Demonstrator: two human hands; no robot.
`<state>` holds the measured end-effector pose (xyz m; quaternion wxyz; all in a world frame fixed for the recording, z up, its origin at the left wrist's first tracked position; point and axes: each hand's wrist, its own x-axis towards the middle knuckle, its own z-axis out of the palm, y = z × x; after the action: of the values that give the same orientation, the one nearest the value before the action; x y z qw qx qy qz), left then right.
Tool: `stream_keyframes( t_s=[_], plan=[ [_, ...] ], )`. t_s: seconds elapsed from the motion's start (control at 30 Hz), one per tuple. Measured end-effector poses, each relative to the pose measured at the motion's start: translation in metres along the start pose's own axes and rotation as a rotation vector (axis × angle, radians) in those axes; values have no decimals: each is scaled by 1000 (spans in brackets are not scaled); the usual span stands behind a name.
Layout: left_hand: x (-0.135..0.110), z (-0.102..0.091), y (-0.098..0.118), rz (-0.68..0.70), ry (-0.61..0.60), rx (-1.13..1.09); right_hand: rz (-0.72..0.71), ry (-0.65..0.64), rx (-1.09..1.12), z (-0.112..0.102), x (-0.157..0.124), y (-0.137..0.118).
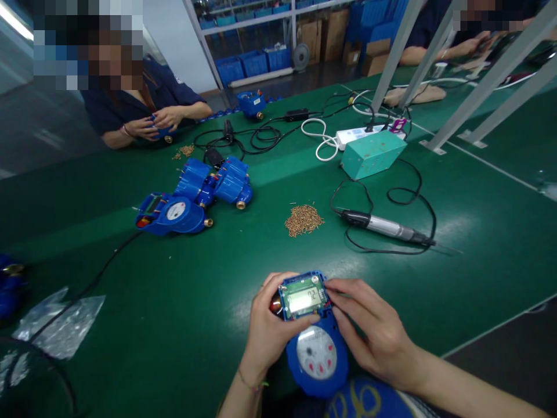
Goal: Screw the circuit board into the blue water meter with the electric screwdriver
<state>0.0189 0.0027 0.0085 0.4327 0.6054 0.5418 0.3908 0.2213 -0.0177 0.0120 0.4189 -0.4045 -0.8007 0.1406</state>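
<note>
You are holding a blue water meter [316, 339] at the near table edge, its long axis running 12 to 6 o'clock, display module toward 12. Your left hand [268, 325] is gripping the module's left side, thumb lying across the display's lower edge; your right hand [374, 331] is clasping the right side. Both are equally near. A pile of brass screws [303, 219] is lying at 12 o'clock, an electric screwdriver [385, 226] at 1 o'clock, more blue meters [195, 197] at 11 o'clock. Nothing is standing between.
</note>
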Motion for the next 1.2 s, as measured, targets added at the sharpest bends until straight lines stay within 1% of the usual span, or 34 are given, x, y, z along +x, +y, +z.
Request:
stream_keyframes(
  t_s=[0.07,0.23,0.37,0.6,0.7,0.83,0.9,0.97,1.1,1.13,1.2],
  plan=[
    [0,1,1,7,-1,4,-33,-15,-61,0,2,-4],
    [1,3,4,28,-4,23,-17,53,-158,4,7,-11],
    [1,3,6,41,-33,7,-59,16,-192,6,7,-12],
    [0,6,11,33,-43,93,-113,-22,-354,3,2,-11],
    [-2,2,13,-4,-112,118,-98,-34,-377,4,-1,-10],
    [-2,-9,17,-14,-278,139,-26,-15,-360,6,-8,-6],
    [-2,-12,17,-8,-310,112,22,6,-293,7,-12,-3],
    [-1,-12,15,-7,-300,54,112,6,-192,7,-17,-1],
    [-2,-8,13,-23,-255,-48,389,-10,104,7,-22,5],
    [-2,-7,12,-32,-248,-64,442,10,180,6,-23,6],
    [-3,-5,12,-63,-227,-93,500,72,289,6,-23,7]
  ],
)
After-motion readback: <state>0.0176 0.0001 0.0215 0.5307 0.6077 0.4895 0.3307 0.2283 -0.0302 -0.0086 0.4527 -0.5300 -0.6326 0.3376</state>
